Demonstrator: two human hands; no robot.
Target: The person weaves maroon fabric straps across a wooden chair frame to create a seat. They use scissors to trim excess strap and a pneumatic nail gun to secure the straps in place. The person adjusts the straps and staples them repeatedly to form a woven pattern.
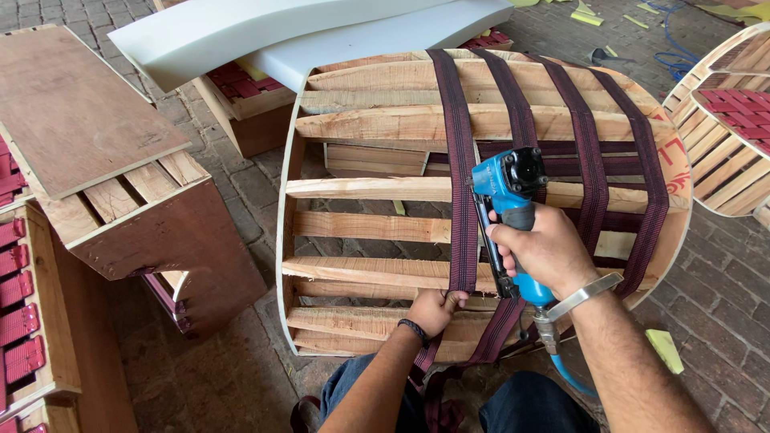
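Maroon webbing is running in several strips over a curved wooden frame (377,188), and from the head camera the person is working at its near edge. Their left hand (433,309) is closing its fingers around the lower end of one webbing strap (463,176), pulling it down over a pale slat, seemingly so that the band is lying flat and taut against the wood where it crosses. Their right hand (548,250) is wrapping tightly around the grip of a blue pneumatic stapler (507,210), which is standing just beside that strap with its long magazine pointing down toward the lower slats; an air hose (571,378) is trailing from the handle's base past the person's knees, keeping clear of the frame. This frame is resting on its side on the brick floor (233,353), tilted toward the person, which is putting the slats within easy reach of both hands. Further straps are already crossing the slats to the right. Off to the left, other wooden frames (152,216) are sitting with similar red webbing, and white foam slabs (265,28) are lying across the stack behind.
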